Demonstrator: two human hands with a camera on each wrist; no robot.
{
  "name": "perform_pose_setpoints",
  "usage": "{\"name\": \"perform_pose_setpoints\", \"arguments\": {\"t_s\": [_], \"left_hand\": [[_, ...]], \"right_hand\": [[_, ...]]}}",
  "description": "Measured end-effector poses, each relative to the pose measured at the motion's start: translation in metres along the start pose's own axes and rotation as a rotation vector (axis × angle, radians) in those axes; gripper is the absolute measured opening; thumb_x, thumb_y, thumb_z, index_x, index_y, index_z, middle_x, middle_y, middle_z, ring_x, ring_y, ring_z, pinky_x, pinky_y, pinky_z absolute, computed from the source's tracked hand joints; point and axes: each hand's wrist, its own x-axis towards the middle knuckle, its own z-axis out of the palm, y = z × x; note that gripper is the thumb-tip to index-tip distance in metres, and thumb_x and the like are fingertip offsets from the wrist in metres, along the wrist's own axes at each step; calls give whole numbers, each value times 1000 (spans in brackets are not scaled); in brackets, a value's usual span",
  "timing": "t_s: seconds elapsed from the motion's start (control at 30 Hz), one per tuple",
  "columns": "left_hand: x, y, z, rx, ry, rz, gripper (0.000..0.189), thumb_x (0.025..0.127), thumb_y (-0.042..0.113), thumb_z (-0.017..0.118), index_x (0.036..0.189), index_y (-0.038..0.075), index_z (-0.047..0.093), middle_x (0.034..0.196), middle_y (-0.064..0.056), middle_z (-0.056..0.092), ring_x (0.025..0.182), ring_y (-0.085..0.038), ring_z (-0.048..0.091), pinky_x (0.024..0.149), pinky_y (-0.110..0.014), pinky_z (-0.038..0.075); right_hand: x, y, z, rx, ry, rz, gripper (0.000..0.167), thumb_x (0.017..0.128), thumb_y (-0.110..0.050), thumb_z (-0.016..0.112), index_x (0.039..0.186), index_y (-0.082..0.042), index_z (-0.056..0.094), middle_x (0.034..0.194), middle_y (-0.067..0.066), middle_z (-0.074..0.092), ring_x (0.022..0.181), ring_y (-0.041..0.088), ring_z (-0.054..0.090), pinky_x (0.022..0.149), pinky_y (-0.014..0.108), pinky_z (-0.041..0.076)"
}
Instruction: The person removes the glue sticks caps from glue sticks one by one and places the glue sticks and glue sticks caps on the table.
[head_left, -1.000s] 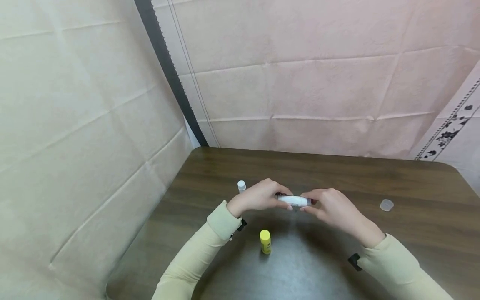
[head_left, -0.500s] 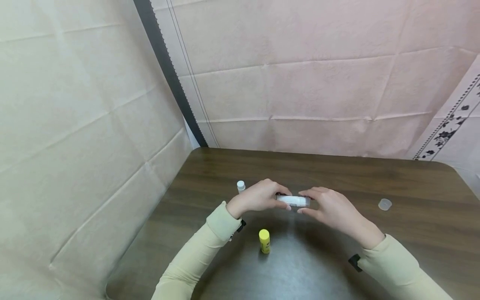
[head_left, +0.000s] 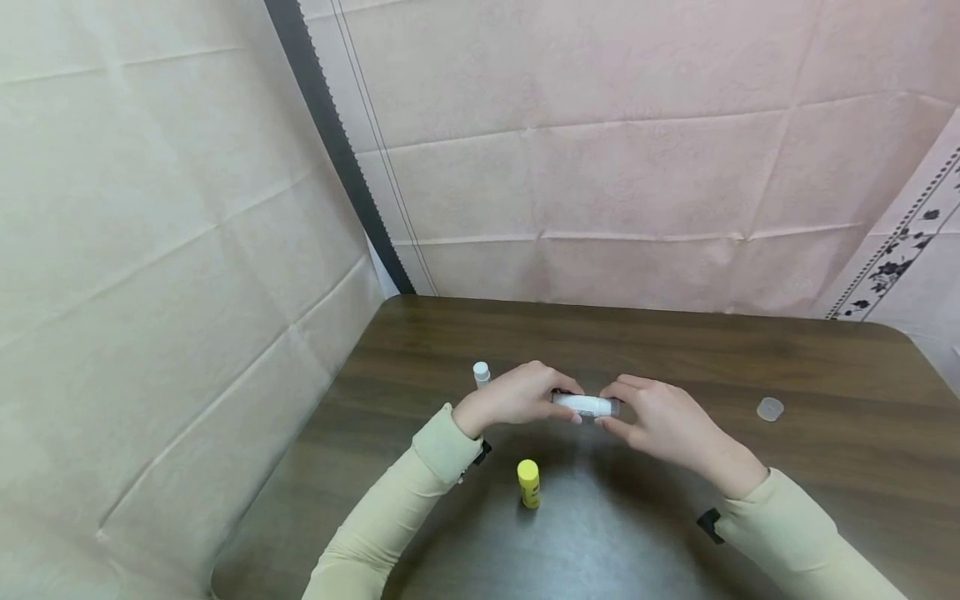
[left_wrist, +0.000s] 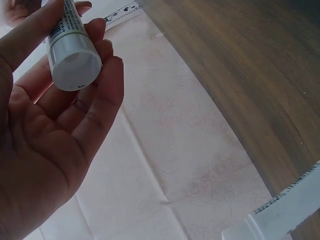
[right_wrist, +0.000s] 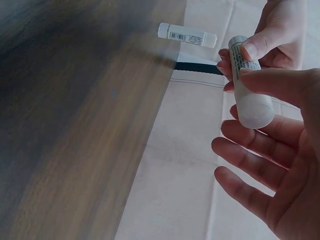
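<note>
My left hand pinches one end of a white glue stick, held sideways above the table. My right hand has its thumb and forefinger on the other end, its remaining fingers spread below in the right wrist view. Printed text covers the barrel of the glue stick; its rounded end faces the camera in the left wrist view. Behind my left wrist stands a second white glue stick, partly hidden by that hand. A yellow glue stick stands upright nearer to me, between the forearms.
A small translucent disc lies on the brown wooden table, to the right of my right hand. Pale creased cloth hangs behind the table, and more cloth hangs along its left side.
The right fingers loosen and spread slightly at the glue stick's end, then close in on it again. The left hand keeps its grip almost unmoved, and the other things stay put.
</note>
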Motion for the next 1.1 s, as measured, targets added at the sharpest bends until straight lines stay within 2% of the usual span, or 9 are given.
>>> {"name": "perform_pose_setpoints", "arguments": {"t_s": [0.2,0.3,0.77,1.1], "left_hand": [[1,0,1,-15,-17,30,26,89,25,79,112,12,75,90,11,67,71,-2,55,66,-16,47],[0,0,1,-20,-24,25,28,90,25,79,113,11,74,91,10,67,71,-3,55,66,-17,47],[-5,-2,1,8,-25,24,27,89,26,79,112,12,75,93,11,69,72,-3,56,67,-16,47],[-4,-2,2,22,-40,32,27,89,26,79,112,13,75,96,11,69,74,-1,57,70,-15,48]], "right_hand": [[-3,2,2,-25,55,-47,20,82,-24,85,95,-17,71,85,-13,60,62,0,46,56,26,44],[-3,2,3,-30,67,-73,20,82,-23,84,95,-17,72,84,-13,60,61,-1,47,55,25,44],[-3,0,7,5,66,-122,23,81,-18,84,99,-5,76,84,-5,66,61,2,53,56,24,48],[-4,2,10,-8,75,-168,26,80,-17,86,99,-3,76,84,1,68,58,-1,51,53,21,47]]}}
